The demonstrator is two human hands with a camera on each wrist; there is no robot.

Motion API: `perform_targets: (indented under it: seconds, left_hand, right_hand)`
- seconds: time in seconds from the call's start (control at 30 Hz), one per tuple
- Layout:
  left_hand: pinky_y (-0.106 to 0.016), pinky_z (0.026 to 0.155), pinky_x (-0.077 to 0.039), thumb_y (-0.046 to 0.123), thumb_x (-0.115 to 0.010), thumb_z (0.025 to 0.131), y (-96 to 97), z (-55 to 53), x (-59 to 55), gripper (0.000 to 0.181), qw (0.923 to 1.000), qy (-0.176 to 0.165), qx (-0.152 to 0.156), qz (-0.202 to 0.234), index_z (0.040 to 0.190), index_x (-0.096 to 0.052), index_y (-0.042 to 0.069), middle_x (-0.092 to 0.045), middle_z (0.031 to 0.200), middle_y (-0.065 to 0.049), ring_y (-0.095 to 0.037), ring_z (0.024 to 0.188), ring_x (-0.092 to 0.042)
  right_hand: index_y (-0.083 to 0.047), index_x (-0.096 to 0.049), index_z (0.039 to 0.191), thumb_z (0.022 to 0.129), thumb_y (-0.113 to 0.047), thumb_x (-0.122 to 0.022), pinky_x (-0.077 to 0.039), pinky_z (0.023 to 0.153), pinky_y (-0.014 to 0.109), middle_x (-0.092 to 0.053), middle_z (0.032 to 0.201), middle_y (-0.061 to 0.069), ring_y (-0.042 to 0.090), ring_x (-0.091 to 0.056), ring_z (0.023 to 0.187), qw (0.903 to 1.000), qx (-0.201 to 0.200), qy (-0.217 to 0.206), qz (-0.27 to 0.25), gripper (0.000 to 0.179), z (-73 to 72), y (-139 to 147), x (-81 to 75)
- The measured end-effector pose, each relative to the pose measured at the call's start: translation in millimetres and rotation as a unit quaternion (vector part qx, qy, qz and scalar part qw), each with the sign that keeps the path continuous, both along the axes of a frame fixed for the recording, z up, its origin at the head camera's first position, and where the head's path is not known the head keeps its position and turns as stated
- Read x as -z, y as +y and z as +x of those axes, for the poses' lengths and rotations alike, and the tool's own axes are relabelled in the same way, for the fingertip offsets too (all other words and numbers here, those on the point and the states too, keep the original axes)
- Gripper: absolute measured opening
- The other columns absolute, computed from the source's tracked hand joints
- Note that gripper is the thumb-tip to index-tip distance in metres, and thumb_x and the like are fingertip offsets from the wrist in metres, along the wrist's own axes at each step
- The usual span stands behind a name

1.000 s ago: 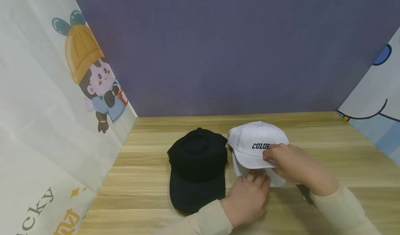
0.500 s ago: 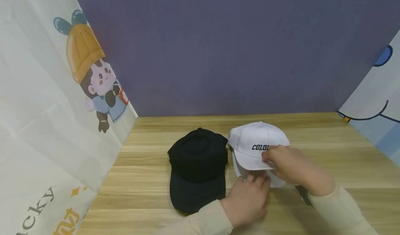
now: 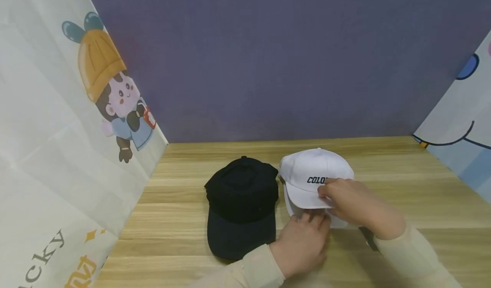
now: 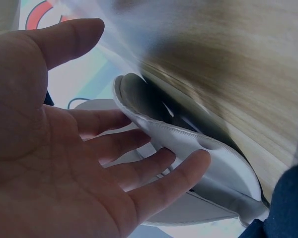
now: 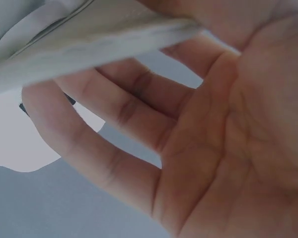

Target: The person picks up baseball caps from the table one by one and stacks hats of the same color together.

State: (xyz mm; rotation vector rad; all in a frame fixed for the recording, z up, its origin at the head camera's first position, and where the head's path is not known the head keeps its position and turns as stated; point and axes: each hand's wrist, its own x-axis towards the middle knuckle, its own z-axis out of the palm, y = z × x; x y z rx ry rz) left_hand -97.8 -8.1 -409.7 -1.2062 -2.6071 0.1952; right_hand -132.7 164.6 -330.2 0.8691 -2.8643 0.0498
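A white cap (image 3: pixel 316 162) with dark lettering on its front sits right of the middle of the table in the head view. My right hand (image 3: pixel 356 205) pinches its brim, thumb on top and fingers below; that brim (image 5: pixel 94 52) crosses the right wrist view. Under it shows a second pale brim (image 3: pixel 339 222), close to the table. My left hand (image 3: pixel 301 247) reaches in from the front, its fingertips at this lower brim. In the left wrist view its extended fingers (image 4: pixel 169 181) lie against a pale brim (image 4: pixel 233 171). A black cap (image 3: pixel 241 237) lies to the left.
The caps stand on a wood-grain table (image 3: pixel 172 220). A purple-grey panel (image 3: pixel 284 62) rises behind it. Printed white sheets flank both sides, with a cartoon figure (image 3: pixel 122 96) on the left one. The left sleeve (image 3: pixel 257 264) overlaps the black cap's brim.
Almost nothing differs. My right hand and the upper white brim have shifted very slightly left; my left hand keeps its place at the lower brim.
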Motion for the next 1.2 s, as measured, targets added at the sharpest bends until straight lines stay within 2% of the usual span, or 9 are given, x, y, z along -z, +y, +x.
perform_targets:
  seconds: [0.3, 0.47, 0.73, 0.93, 1.03, 1.1, 1.2]
  left_hand:
    - [-0.03, 0.08, -0.052, 0.059, -0.068, 0.088, 1.4, -0.2, -0.6, 0.07, 0.9998, -0.018, -0.001, 0.0, 0.145, -0.05, 0.022, -0.056, 0.14, 0.011, -0.011, 0.111, -0.057]
    - [-0.03, 0.08, -0.052, 0.061, -0.068, 0.088, 1.3, -0.7, 0.0, 0.07, 0.9999, -0.013, 0.001, -0.003, 0.144, -0.051, 0.022, -0.056, 0.14, 0.01, -0.011, 0.112, -0.057]
    - [-0.03, 0.078, -0.05, 0.056, -0.066, 0.09, 1.2, 0.3, 0.6, 0.053, 0.9999, -0.013, 0.001, -0.002, 0.132, -0.058, 0.024, -0.058, 0.131, 0.011, -0.011, 0.111, -0.056]
    - [-0.029, 0.076, -0.048, 0.052, -0.059, 0.093, 2.0, 8.3, 2.9, 0.053, 0.9995, 0.014, -0.015, -0.022, 0.138, -0.054, 0.024, -0.056, 0.13, 0.01, -0.012, 0.109, -0.053]
    - [-0.029, 0.075, -0.047, 0.053, -0.058, 0.094, 1.3, 13.2, 0.2, 0.053, 0.9991, 0.023, -0.007, -0.034, 0.138, -0.053, 0.024, -0.056, 0.126, 0.01, -0.013, 0.105, -0.052]
    - [-0.029, 0.076, -0.046, 0.054, -0.057, 0.095, 0.7, 16.6, -3.8, 0.051, 0.9985, 0.018, 0.004, -0.051, 0.137, -0.054, 0.026, -0.055, 0.125, 0.01, -0.013, 0.104, -0.051]
    - [-0.029, 0.082, -0.047, 0.055, -0.055, 0.095, 3.1, 22.8, -8.5, 0.045, 0.9966, -0.003, 0.014, -0.081, 0.134, -0.056, 0.031, -0.054, 0.13, 0.011, -0.014, 0.111, -0.051]
  right_hand:
    - [-0.024, -0.059, 0.074, 0.058, -0.001, -0.081, -0.043, 0.058, 0.036, -0.056, 0.078, -0.006, 0.013, -0.051, 0.064, 0.9994, 0.016, -0.025, 0.017, 0.036, -0.5, -5.0, 1.8]
    - [-0.024, -0.062, 0.076, 0.057, -0.001, -0.079, -0.044, 0.057, 0.037, -0.058, 0.08, -0.005, 0.015, -0.053, 0.064, 0.9993, 0.022, -0.026, 0.017, 0.034, 0.3, -6.3, 3.1]
    - [-0.024, -0.058, 0.073, 0.057, -0.004, -0.077, -0.04, 0.055, 0.037, -0.055, 0.079, -0.005, 0.016, -0.048, 0.063, 0.9981, 0.036, -0.046, 0.017, 0.032, 1.7, -8.8, 3.3]
    - [-0.024, -0.055, 0.07, 0.057, -0.005, -0.077, -0.04, 0.056, 0.036, -0.052, 0.076, -0.006, 0.015, -0.046, 0.062, 0.9986, 0.026, -0.045, 0.011, 0.031, 2.8, -8.3, 2.6]
    - [-0.024, -0.054, 0.069, 0.058, -0.006, -0.077, -0.04, 0.056, 0.035, -0.051, 0.075, -0.007, 0.014, -0.045, 0.062, 0.9988, 0.021, -0.044, 0.006, 0.031, 2.4, -7.0, 3.0]
    - [-0.024, -0.054, 0.069, 0.058, -0.009, -0.079, -0.04, 0.057, 0.035, -0.051, 0.075, -0.008, 0.013, -0.045, 0.063, 0.9987, 0.019, -0.047, 0.006, 0.031, 1.9, -6.4, 3.3]
    - [-0.024, -0.054, 0.069, 0.057, -0.012, -0.081, -0.041, 0.059, 0.034, -0.05, 0.077, -0.008, 0.012, -0.045, 0.065, 0.9984, 0.015, -0.052, 0.012, 0.032, 1.4, -6.3, 4.1]
